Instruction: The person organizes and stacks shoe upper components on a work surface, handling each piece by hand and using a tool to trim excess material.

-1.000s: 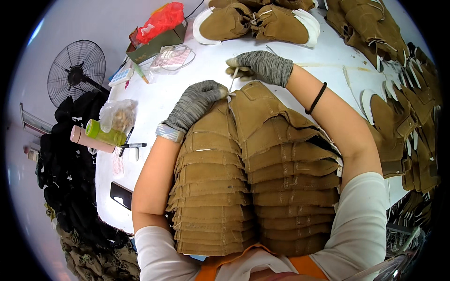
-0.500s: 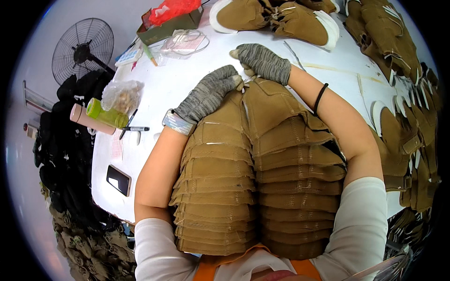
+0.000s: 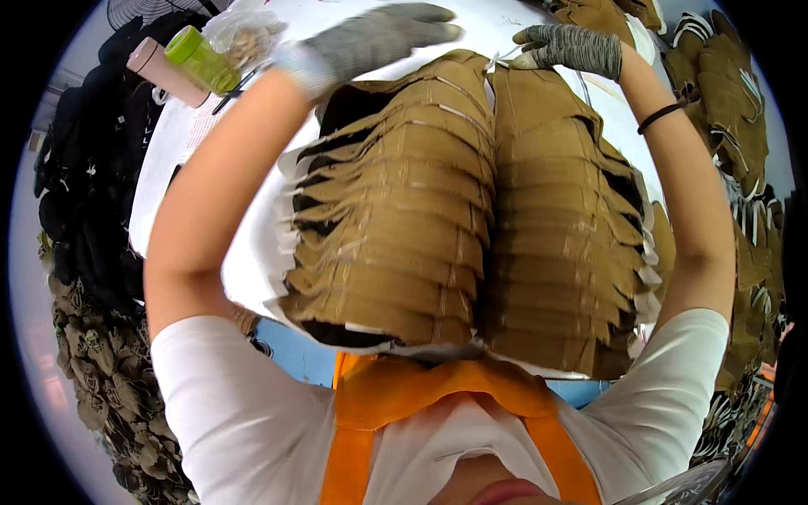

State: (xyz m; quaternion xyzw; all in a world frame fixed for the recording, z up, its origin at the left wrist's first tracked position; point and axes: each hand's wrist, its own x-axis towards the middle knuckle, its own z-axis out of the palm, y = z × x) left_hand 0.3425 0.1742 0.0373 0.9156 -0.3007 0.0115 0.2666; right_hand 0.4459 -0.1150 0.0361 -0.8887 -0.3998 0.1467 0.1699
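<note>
Two long rows of brown suede shoe uppers (image 3: 404, 202) lie nested in front of me, side by side, with dark openings and pale edges along their outer sides. My left hand (image 3: 379, 38), in a grey knitted glove and smeared by motion, is raised over the far end of the left row, its fingers stretched out and nothing seen in them. At the far end of the right row is my right hand (image 3: 576, 50), gloved the same way. Its bent fingers and thumb meet a white string (image 3: 498, 61) between the two rows. The inner fingers are hidden.
On the white table (image 3: 252, 252), a pink bottle (image 3: 164, 71), a green bottle (image 3: 202, 59) and a clear plastic bag (image 3: 244, 38) stand at the far left. Black items (image 3: 93, 168) are heaped left of the table. More brown shoes (image 3: 724, 101) are piled on the right.
My left hand has come off the far end of the rows, its fingers now stretched out. My right hand stays by the string. The view has shifted and the rows now show their outer sides.
</note>
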